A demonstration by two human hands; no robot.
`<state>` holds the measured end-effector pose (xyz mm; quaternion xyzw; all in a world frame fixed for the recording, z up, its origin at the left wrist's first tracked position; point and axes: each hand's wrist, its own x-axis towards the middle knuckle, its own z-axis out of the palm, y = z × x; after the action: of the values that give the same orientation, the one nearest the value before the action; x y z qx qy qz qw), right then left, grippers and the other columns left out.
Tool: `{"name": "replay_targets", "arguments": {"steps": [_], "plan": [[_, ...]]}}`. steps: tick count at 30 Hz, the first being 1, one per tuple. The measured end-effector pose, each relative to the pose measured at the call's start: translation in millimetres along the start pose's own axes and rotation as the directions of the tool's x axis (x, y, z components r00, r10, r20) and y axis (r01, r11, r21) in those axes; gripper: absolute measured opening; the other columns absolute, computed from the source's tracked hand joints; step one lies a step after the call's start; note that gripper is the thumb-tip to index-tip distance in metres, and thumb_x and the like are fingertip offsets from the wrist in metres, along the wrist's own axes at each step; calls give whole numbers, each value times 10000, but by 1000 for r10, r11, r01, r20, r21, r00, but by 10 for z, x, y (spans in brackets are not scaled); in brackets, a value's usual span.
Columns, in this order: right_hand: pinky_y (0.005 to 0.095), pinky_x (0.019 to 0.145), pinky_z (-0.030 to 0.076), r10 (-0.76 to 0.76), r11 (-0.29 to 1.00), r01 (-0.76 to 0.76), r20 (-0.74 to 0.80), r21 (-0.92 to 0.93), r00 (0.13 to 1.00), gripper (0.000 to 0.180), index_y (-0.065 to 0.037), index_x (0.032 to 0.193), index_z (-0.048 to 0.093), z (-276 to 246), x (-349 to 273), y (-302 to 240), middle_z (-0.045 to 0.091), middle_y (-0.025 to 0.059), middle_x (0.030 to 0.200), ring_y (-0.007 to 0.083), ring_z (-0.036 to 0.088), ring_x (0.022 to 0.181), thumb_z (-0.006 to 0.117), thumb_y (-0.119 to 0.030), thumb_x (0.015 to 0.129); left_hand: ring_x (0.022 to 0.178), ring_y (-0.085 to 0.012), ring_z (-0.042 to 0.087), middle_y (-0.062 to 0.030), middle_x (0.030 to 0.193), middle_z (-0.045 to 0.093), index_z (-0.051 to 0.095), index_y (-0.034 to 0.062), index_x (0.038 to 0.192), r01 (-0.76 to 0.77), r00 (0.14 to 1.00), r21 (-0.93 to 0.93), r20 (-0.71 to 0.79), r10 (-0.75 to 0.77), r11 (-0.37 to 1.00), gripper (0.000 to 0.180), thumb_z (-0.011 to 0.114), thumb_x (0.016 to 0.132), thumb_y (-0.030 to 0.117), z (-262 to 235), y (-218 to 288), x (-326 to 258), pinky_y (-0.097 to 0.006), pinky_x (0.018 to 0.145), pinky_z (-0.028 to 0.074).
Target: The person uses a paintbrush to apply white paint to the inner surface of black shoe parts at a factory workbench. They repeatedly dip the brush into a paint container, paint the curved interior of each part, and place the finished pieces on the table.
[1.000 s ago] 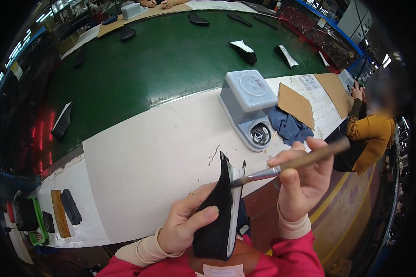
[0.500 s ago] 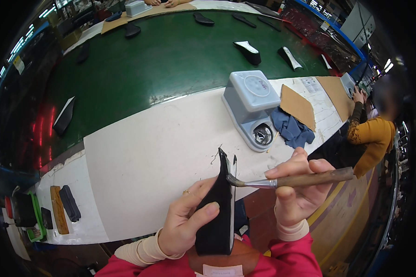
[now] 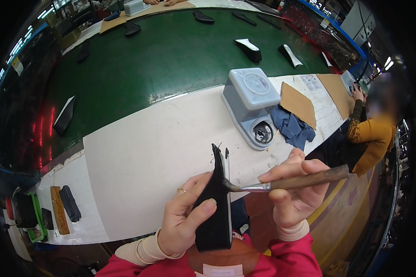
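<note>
Brush [image 3: 306,180] against black wedge [image 3: 213,221]

My left hand [image 3: 182,224] grips the black wedge, thumb across its side; my right hand [image 3: 296,198] holds the brush by its wooden handle, bristles at the wedge's right edge. Ahead stands a pale blue-grey container [image 3: 250,94], beside a crumpled blue cloth [image 3: 293,129] and a cardboard piece [image 3: 298,105]. Beyond, dark pieces [image 3: 251,52] lie on a green surface [image 3: 148,60].

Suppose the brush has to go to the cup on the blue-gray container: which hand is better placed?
Probably the right hand: it holds the brush and is nearer the cup on the blue-gray container. The left hand is farther from it and busy gripping the black wedge.
</note>
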<state>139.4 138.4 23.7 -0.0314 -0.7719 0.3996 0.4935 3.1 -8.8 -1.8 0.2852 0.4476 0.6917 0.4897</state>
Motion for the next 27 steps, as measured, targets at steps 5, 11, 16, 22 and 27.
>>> {"name": "replay_targets", "arguments": {"steps": [5, 11, 16, 22, 27], "plan": [[369, 875, 241, 7, 1000, -7, 12, 26, 1000, 538, -56, 1201, 356, -2, -12, 7, 680, 145, 815, 102, 593, 698, 695, -78, 784, 1166, -183, 427, -138, 1266, 439, 424, -75, 1296, -14, 1000, -5, 1, 14, 1000, 445, 525, 888, 71, -9, -11, 6, -276, 992, 300], [368, 879, 240, 8, 999, -9, 12, 44, 1000, 556, -42, 1213, 356, -2, -35, 5, 680, 141, 800, 107, 589, 721, 700, -75, 777, 1117, -158, 498, -116, 1254, 501, 374, -66, 1331, -42, 999, 100, -21, 44, 994, 476, 464, 892, 94, 1, -20, 11, -281, 954, 381], [369, 880, 241, 25, 997, -25, 2, 69, 1000, 557, -38, 1212, 359, -1, -63, 1, 678, 140, 791, 107, 572, 717, 701, -64, 773, 1172, -185, 426, -142, 1278, 431, 413, -79, 1302, -18, 999, -33, -48, 17, 999, 454, 521, 884, 59, 29, -5, -10, -279, 993, 305], [372, 891, 234, 55, 993, -52, -17, 108, 998, 556, -12, 1202, 358, 23, -90, -14, 673, 140, 765, 119, 582, 719, 699, -50, 765, 1182, -199, 420, -154, 1286, 423, 418, -76, 1300, -26, 998, -51, -67, 22, 998, 452, 522, 880, 55, 41, 1, -7, -284, 994, 307], [375, 913, 223, 64, 990, -61, -22, 125, 998, 562, -5, 1199, 356, 36, -108, -22, 671, 134, 745, 134, 606, 733, 702, -44, 758, 1192, -212, 414, -164, 1292, 421, 427, -75, 1295, -58, 996, -30, -75, 56, 998, 447, 522, 877, 51, 37, -4, -3, -295, 1001, 299]]}}
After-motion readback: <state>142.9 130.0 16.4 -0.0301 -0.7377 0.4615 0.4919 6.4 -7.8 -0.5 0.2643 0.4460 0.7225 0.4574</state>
